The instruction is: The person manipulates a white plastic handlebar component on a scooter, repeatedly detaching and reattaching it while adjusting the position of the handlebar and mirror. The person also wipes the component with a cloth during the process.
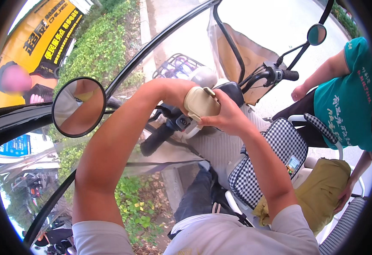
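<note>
A beige rounded plastic case (202, 102) with a clasp-like tab on its edge is between my hands, above the middle of the handlebar. My right hand (230, 114) grips its right side, thumb along the near edge and fingers on the far edge. My left hand (181, 92) is closed against its left side; most of those fingers are hidden behind the case. Below it are the left handlebar grip (157, 139) and a switch block (183, 122). The right handlebar grip (289, 75) sticks out beyond my right hand.
A checked seat (275, 148) stands to my right, with olive cloth (322, 191) behind it. A person in a green shirt (343, 102) stands at the right. A round mirror (79, 107) and black frame bars (156, 40) border the left. A wire basket (175, 68) sits ahead.
</note>
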{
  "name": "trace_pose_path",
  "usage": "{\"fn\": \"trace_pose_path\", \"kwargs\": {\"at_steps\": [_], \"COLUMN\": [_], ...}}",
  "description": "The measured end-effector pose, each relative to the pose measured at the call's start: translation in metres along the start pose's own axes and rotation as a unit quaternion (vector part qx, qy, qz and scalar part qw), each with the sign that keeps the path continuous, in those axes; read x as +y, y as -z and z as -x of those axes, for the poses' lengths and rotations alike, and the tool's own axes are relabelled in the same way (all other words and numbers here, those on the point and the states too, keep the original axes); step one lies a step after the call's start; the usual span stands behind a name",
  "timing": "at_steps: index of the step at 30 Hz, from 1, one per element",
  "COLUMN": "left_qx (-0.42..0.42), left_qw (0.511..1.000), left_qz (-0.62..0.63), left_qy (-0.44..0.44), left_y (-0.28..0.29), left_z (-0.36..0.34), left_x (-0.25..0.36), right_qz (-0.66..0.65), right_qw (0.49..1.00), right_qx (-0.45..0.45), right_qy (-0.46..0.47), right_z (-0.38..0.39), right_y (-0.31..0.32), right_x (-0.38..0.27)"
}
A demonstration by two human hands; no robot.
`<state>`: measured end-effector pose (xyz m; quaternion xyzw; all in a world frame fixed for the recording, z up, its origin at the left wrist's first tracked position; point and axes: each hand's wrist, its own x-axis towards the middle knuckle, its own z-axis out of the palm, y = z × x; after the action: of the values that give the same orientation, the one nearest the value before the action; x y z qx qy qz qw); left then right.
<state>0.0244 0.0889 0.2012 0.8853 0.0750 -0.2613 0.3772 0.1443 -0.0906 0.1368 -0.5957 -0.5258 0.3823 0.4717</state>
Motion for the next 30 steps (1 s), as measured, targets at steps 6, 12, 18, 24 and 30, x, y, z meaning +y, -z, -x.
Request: {"fn": "trace_pose_path", "kwargs": {"at_steps": [6,12,18,24,30], "left_qx": [-0.015,-0.017,-0.037,0.027,-0.011], "left_qw": [0.999,1.0,0.995,0.999,0.997], "left_qz": [0.001,0.018,-0.056,0.025,-0.053], "left_qy": [0.041,0.005,0.071,-0.001,0.06], "left_y": [0.003,-0.003,0.002,-0.009,0.0], "left_z": [0.003,-0.004,-0.004,-0.006,0.006], "left_x": [-0.005,-0.004,0.0,-0.003,0.008], "right_qz": [-0.076,-0.06,-0.092,-0.09,-0.071], "right_qw": [0.992,0.985,0.981,0.98,0.989], "right_qx": [0.096,0.148,0.16,0.157,0.109], "right_qy": [-0.012,0.062,0.062,0.085,0.074], "right_z": [0.015,0.019,0.018,0.018,0.021], "right_y": [-0.032,-0.046,-0.049,-0.049,-0.041], "right_x": [0.004,0.022,0.022,0.029,0.02]}}
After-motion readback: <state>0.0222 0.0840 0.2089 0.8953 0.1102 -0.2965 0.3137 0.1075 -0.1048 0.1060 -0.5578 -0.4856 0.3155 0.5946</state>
